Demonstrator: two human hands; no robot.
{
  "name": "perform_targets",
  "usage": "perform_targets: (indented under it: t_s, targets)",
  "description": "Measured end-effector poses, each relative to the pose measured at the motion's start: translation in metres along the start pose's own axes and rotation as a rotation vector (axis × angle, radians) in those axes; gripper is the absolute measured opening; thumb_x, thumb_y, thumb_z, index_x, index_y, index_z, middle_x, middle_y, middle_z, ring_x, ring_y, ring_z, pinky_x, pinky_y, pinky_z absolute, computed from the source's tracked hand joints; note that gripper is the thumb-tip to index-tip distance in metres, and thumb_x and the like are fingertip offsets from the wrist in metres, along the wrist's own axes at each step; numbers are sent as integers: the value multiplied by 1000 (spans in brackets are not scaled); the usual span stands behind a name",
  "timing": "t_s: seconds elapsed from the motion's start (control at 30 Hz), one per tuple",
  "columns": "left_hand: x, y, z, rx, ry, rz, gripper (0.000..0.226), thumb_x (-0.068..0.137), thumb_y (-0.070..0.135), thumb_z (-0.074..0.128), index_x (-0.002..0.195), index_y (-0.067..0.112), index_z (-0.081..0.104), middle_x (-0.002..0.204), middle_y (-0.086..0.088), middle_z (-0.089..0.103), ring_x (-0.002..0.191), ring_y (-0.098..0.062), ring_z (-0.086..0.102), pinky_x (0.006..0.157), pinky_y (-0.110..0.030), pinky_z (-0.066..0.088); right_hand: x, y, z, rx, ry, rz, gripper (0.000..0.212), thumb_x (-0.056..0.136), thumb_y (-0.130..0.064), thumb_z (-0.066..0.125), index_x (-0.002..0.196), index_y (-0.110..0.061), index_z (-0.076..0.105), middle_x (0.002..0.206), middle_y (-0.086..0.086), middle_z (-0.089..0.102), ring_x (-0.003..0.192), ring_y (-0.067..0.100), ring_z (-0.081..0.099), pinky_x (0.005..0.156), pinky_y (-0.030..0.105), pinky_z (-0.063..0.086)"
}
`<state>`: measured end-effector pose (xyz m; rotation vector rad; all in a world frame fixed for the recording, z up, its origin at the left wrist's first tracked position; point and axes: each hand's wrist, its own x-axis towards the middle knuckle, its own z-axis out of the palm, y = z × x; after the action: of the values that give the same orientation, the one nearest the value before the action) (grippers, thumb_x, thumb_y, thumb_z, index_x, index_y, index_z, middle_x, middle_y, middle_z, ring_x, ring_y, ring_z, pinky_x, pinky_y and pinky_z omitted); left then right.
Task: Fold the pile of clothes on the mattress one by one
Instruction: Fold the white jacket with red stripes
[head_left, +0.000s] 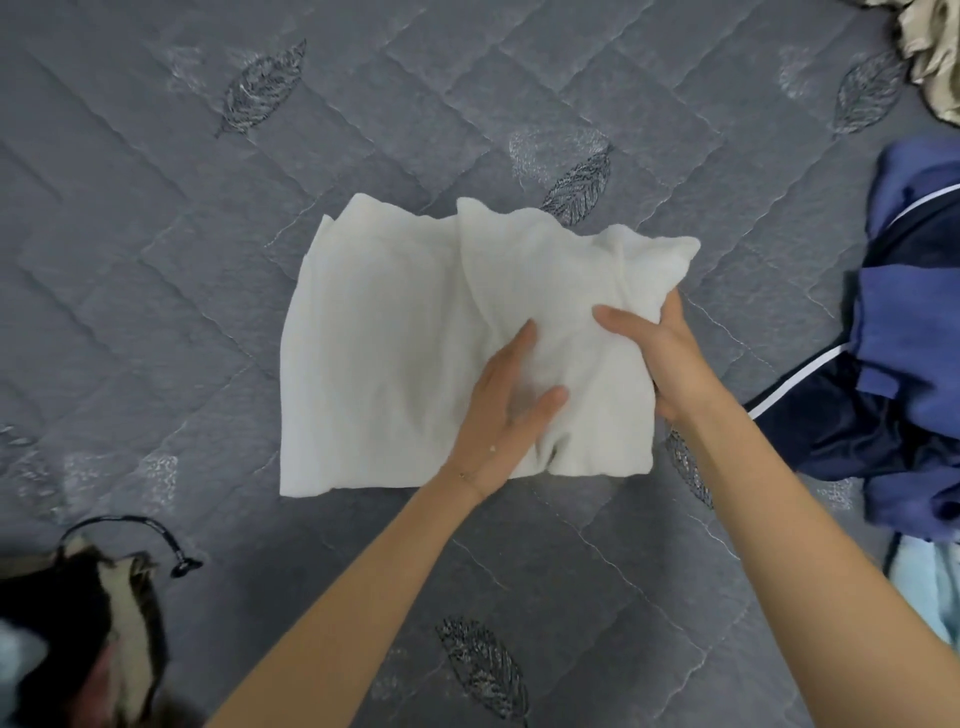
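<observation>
Evidently mid-fold, the white garment (395, 338) lies in the middle of the mattress (156, 260), its right part doubled over, soft and rumpled, not yet a tidy packet. The left hand (506, 410) presses flat on it, fingers straight; the right hand (660, 353) pinches its right edge, thumb on top. Blue clothes (914, 312) and a beige piece (935, 52) at the right look unfolded, so most work probably remains.

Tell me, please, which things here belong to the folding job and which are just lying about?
In the job: white top, half folded; mattress under it; blue clothes at right, likely next.

Lying about, as far as I can tell: beige cloth, top right; pale blue cloth, bottom right; black-and-white item with a cord, bottom left.
</observation>
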<state>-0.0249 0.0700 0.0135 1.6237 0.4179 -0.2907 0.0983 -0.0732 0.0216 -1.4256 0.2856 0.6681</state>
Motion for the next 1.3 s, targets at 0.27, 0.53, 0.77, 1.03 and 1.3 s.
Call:
perform_targets:
  t_s: [0.27,0.53,0.77,1.03,1.3]
  targets:
    - [-17,44,-73,-258,155,-92,77,76,76,48,143,42,32,134,36,44,119,19,42,102,-19,39,-21,-27,108,-127,-214,-67,53,93,-15,60,136,-25,31,122,-7,59,107,12,62,91,32,53]
    - [-32,-5,-136,-159,400,-289,67,71,45,79,127,26,47,112,11,64,98,-4,62,88,-30,53,-16,5,159,-444,-378,-147,39,104,-18,38,140,-32,39,131,-5,56,100,5,63,84,15,48]
    - [-42,-52,-157,-246,489,-230,42,83,20,74,119,27,53,106,12,64,94,-4,62,71,-14,50,-1,27,141,-1103,-154,-561,51,91,-26,64,140,-20,48,149,-1,40,142,25,26,117,33,13]
    - [-64,-84,-209,-66,453,-348,44,83,21,73,122,21,52,108,8,62,92,-4,59,85,-23,44,20,23,174,-1363,-187,-642,58,94,-53,48,148,-39,31,162,1,4,149,26,-7,117,47,-6]
    - [-53,-54,-190,629,829,88,51,95,39,47,139,13,45,142,-11,45,132,-28,40,110,-46,30,62,34,205,-1544,-197,-418,71,92,-68,29,153,-36,9,163,1,2,148,27,-10,117,50,-8]
